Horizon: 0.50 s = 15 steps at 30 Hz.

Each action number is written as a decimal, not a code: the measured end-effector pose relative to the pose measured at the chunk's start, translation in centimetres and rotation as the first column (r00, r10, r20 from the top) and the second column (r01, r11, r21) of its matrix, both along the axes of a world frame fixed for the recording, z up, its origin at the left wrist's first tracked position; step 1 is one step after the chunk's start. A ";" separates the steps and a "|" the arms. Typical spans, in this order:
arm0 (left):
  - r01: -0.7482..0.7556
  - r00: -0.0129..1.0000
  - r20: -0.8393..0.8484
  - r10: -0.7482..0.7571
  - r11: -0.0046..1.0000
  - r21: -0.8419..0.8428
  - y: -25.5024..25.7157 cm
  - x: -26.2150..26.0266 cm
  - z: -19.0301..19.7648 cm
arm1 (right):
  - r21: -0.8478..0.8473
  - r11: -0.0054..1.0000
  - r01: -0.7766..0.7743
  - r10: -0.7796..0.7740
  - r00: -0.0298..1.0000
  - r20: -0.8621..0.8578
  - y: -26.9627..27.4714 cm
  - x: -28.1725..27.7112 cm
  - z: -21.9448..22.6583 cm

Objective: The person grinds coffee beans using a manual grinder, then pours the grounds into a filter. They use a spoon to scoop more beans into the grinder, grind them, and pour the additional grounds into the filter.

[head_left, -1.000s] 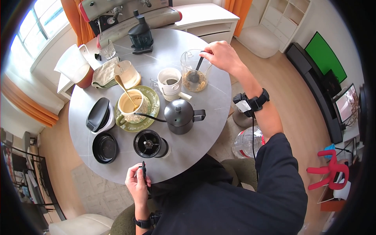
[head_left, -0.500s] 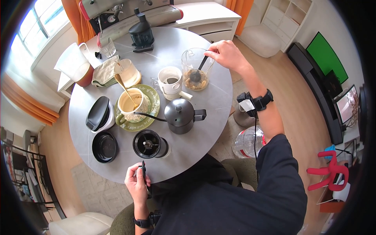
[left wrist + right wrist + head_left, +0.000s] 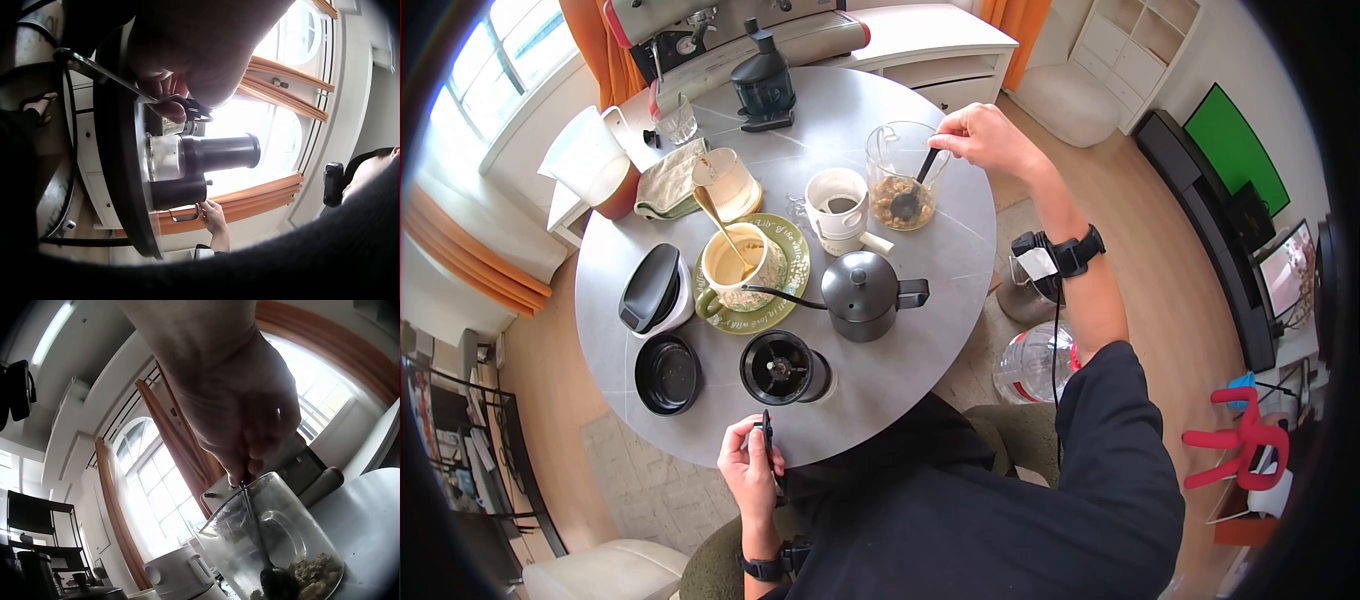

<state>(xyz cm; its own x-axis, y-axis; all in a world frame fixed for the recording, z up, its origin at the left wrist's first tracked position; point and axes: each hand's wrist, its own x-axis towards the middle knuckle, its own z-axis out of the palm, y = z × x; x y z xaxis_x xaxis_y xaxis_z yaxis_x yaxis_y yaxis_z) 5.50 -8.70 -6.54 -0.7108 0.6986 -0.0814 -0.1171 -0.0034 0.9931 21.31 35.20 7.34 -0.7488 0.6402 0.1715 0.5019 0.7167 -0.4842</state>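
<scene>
My right hand pinches the handle of a black spoon, whose bowl rests in brown crumbly pieces inside a clear glass jug. In the right wrist view the spoon slants down into the jug, its bowl against the pieces. My left hand is at the table's front edge and grips a thin black object. In the left wrist view that hand holds something with a long narrow metallic part. Its full shape is unclear.
A black kettle, a white cup and a black grinder stand between the hands. Leftward are a cup on a green saucer, a black round dish and a lidded white container. A dark bottle stands at the back.
My right hand has shifted slightly right with the spoon, and the spoon's bowl has moved rightward within the jug. My left hand has stayed nearly still.
</scene>
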 end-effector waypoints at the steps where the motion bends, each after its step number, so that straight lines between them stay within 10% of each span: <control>1: 0.002 1.000 0.002 -0.002 1.000 0.001 0.0 0.0 0.0 | -0.022 1.000 0.002 -0.002 1.000 0.000 -0.1 0.0 0.2; 15: -0.032 0.998 -0.056 0.032 0.999 0.005 0.3 0.2 0.0 | -0.166 0.985 -0.045 0.034 0.997 -0.072 1.1 0.2 -0.5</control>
<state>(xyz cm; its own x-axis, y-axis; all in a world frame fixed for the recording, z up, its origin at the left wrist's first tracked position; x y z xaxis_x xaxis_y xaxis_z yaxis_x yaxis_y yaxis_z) 5.74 -8.39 -6.58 -0.7360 0.6760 -0.0375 -0.0605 -0.0105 0.9981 21.46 36.28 6.85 -0.7644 0.6342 0.1162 0.4364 0.6416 -0.6308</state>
